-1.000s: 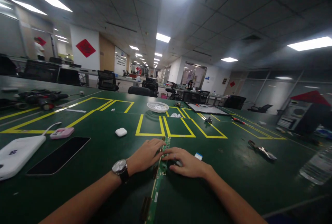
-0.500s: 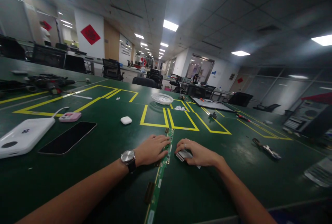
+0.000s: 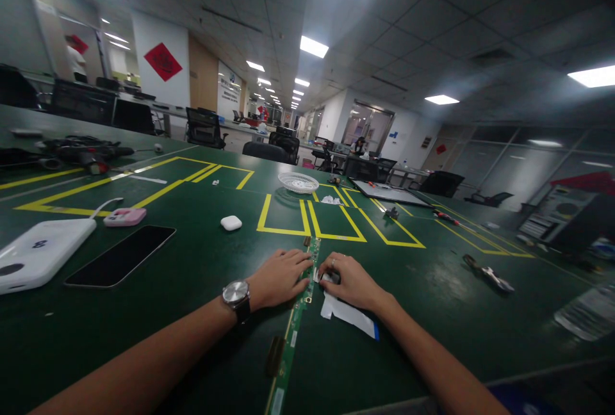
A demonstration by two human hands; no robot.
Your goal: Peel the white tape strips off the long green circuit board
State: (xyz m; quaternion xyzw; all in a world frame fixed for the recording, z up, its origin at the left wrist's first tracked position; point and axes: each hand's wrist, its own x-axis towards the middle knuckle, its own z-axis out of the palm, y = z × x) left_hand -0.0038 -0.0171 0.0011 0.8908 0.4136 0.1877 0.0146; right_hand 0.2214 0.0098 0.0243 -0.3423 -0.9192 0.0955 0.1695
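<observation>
A long, narrow green circuit board (image 3: 288, 344) runs from the near edge up the middle of the table. My left hand (image 3: 281, 274), with a watch on its wrist, holds the board's far part, fingertips and thumb on it. Just right of the board, my right hand (image 3: 353, 280) is closed in a pinch on the end of a white flat ribbon cable (image 3: 353, 316). The cable's blue-tipped tail lies on the table below that hand. The pinched end is close against the board's right edge; my fingers partly hide it, and I cannot tell whether it is seated.
To the left lie a black phone (image 3: 122, 255), a white power bank (image 3: 48, 252), a pink case (image 3: 125, 216) and a white earbud case (image 3: 231, 223). Ahead stands a white basket (image 3: 298, 182) among yellow tape outlines. Tools (image 3: 487, 274) and a clear plastic container (image 3: 586, 312) are right.
My right hand has moved slightly left, bringing the ribbon cable's end to the board's edge. More of the cable's tail now shows below the hand. My left hand stays on the board.
</observation>
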